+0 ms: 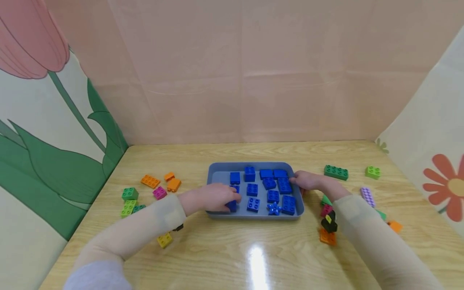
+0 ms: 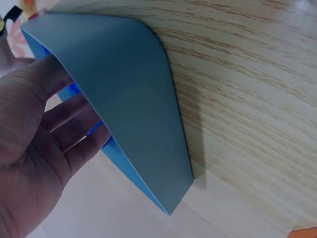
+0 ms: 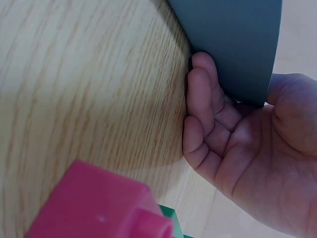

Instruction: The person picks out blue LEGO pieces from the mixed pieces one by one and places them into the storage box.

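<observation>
A shallow grey-blue tray (image 1: 250, 217) holds several blue toy bricks (image 1: 252, 204), spaced apart, and a blue star-shaped piece (image 1: 274, 208) near its front wall. My left hand (image 1: 217, 196) reaches over the left wall into the tray, its fingers and thumb around a blue brick (image 1: 231, 206). In the left wrist view, the tray wall (image 2: 114, 84) hides those fingertips. At the opposite end, my right hand (image 1: 306, 180) grips the tray. The right wrist view shows its fingers (image 3: 200, 99) curled against the outer wall, with the thumb at the rim.
Left of the tray lie orange bricks (image 1: 150, 181), green bricks (image 1: 129, 194), a magenta brick (image 1: 159, 193) and a yellow brick (image 1: 164, 240). To the right are a dark green brick (image 1: 336, 172), a lime brick (image 1: 372, 172), a purple brick (image 1: 367, 197) and a black piece (image 1: 329, 222).
</observation>
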`<state>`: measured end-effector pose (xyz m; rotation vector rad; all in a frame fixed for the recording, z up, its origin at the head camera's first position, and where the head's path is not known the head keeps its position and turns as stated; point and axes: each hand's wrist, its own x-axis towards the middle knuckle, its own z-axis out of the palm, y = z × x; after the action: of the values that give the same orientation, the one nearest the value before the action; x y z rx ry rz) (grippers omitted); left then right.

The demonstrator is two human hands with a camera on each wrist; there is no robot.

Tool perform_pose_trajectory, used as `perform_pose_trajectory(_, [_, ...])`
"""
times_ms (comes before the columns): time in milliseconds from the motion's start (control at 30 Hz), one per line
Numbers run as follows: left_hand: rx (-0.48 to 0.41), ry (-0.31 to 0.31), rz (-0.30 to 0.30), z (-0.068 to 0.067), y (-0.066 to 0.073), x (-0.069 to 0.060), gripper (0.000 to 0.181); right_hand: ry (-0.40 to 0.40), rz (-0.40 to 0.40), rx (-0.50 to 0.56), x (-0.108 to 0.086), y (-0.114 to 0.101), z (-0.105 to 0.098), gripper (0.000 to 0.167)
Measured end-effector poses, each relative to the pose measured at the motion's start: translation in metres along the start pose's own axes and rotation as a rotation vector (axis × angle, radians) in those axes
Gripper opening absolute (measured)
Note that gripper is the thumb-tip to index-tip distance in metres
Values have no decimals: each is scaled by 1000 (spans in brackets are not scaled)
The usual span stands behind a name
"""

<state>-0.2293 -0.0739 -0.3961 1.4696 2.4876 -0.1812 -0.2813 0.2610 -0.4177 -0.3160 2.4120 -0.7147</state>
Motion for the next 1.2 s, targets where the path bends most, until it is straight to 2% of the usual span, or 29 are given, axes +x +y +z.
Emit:
perform_pose_trajectory(267, [-25,10,7,1,-1,1,40,4,-10,1,-1,0,2,30])
perform_pose_trajectory(600, [-4,25,-5,3,-2,2,40,8,-19,4,2,2,2,30])
perform_pose_trajectory(733, [-24,56,-5,3,-4,-3,41,4,-24,6,4,1,1,31])
perform_pose_trajectory(967, [-84,132,-17,1,-11,-16,38,4,-14,3,7,1,1,31])
perform_pose_trajectory(1200, [-186,253,-66,1,-10,-43,36,28,-13,-4,2,4,8,31])
